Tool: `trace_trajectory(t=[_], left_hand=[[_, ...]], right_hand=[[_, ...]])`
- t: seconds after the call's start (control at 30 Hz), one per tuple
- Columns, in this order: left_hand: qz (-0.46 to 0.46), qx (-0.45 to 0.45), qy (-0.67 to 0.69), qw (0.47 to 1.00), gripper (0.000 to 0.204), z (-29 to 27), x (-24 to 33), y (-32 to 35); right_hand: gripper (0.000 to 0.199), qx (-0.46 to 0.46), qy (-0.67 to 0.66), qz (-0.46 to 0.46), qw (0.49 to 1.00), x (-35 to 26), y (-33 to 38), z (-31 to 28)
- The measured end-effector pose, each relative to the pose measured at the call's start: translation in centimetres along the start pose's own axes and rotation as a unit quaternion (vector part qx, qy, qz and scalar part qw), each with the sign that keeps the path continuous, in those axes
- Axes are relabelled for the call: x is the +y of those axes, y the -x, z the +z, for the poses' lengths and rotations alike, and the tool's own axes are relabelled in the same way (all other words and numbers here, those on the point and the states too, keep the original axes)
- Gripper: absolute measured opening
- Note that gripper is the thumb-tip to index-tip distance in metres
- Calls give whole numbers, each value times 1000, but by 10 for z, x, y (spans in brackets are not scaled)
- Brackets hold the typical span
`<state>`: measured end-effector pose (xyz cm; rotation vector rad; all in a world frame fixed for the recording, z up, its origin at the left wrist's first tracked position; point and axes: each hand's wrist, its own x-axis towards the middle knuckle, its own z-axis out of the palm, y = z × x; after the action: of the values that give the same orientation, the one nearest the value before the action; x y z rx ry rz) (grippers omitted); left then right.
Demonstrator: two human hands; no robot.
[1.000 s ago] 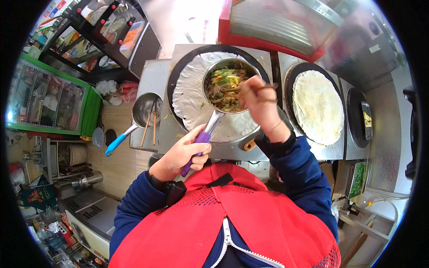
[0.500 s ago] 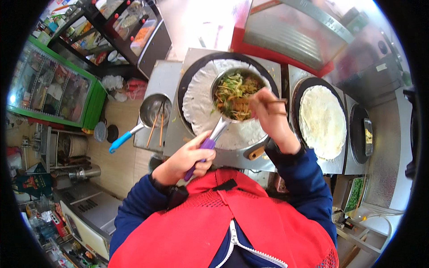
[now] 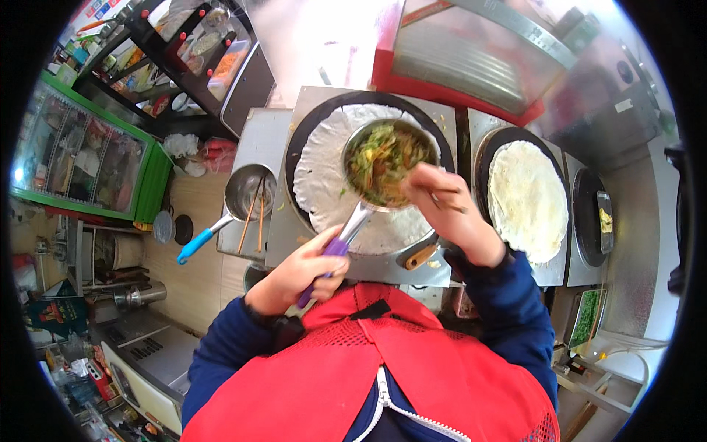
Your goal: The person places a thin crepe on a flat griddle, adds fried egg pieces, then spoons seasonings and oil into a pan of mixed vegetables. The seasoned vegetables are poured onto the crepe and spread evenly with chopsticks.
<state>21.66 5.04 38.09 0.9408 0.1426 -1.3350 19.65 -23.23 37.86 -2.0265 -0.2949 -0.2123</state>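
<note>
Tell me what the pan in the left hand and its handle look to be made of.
Pan: apparently bare steel, its rim grey and shiny. Handle in the left hand: metal shaft with a purple grip, probably plastic or rubber; matte, uniform colour.

The person wears a bright red vest of open mesh fabric over a dark navy top — long navy sleeves run down both forearms to the wrists, where the cuffs sit snug. A zip with pale teeth runs up the middle of the chest, and a short black strap crosses near the collar. The left hand and right hand are bare — no gloves.
</note>
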Motion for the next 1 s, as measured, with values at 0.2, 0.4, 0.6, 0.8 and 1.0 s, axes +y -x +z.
trace_trajectory(t=[0.2, 0.4, 0.6, 0.8, 1.0], left_hand=[[-1, -55, -3, 998, 75, 4, 0, -5], [-28, 1, -23, 999, 71, -1, -11, -6], [3, 43, 7, 999, 69, -11, -14, -9], [40, 42, -21, 998, 69, -11, -14, -12], [76, 10, 32, 997, 67, 2, -16, -26]], right_hand=[[9, 45, 25, -39, 998, 1, -21, -8], [11, -154, 18, -91, 984, -13, -30, -12], [15, 64, -33, 58, 996, 43, -60, -33], [21, 126, -193, 237, 944, 84, 11, -23], [19, 319, -477, 308, 759, 93, 44, 29]])
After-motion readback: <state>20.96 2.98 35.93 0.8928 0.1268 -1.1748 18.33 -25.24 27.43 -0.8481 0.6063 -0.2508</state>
